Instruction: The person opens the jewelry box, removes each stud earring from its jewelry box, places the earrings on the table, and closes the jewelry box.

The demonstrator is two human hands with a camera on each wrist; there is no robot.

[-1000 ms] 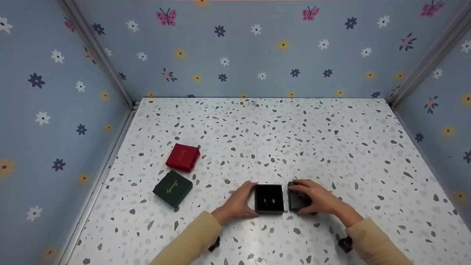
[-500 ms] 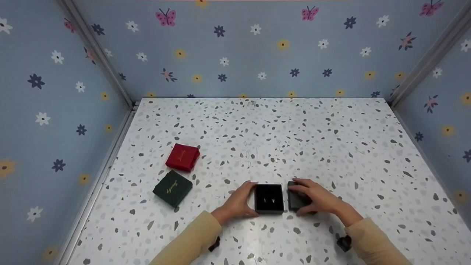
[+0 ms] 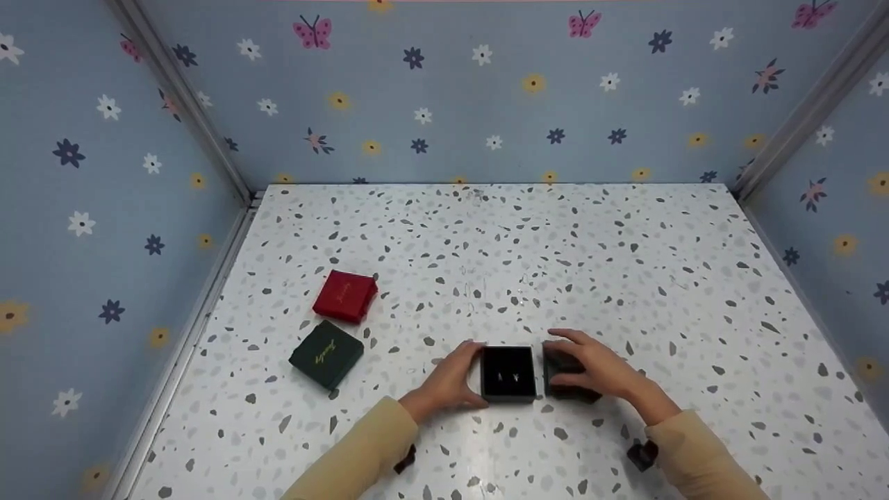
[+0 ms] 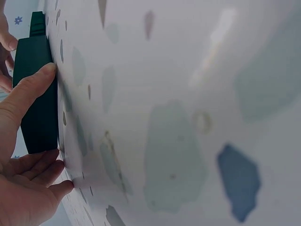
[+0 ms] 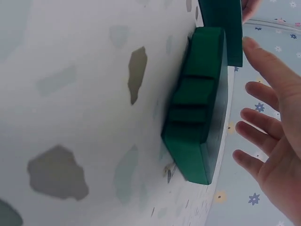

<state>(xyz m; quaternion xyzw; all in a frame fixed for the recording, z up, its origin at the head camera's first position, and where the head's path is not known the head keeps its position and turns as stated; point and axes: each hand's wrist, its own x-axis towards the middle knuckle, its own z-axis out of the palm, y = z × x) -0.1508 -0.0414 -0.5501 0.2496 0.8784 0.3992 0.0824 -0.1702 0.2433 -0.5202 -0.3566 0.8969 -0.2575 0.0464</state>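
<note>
A dark green jewelry box base (image 3: 508, 398) with a black lining sits on the table at the front middle. Two small shiny pieces, perhaps earrings (image 3: 516, 378), lie on the lining. My left hand (image 3: 448, 380) holds the base from its left side, thumb at the near side and fingers at the far side; the thumb (image 4: 35, 84) shows against its wall. Right beside the base lies the dark green lid (image 5: 190, 127), with a narrow gap between them in the head view. My right hand (image 3: 603, 369) hovers over the lid, fingers spread and holding nothing.
Left of the hands lie a red box (image 3: 344, 296) and a green box (image 3: 326, 354) with gold lettering, close together. The speckled white table (image 3: 625, 278) is bordered by blue flowered walls (image 3: 486, 90) at the back and both sides.
The right hand has loosened from the lid; its fingers have spread and lifted, showing more of the lid. The left hand and the base have stayed in place.
</note>
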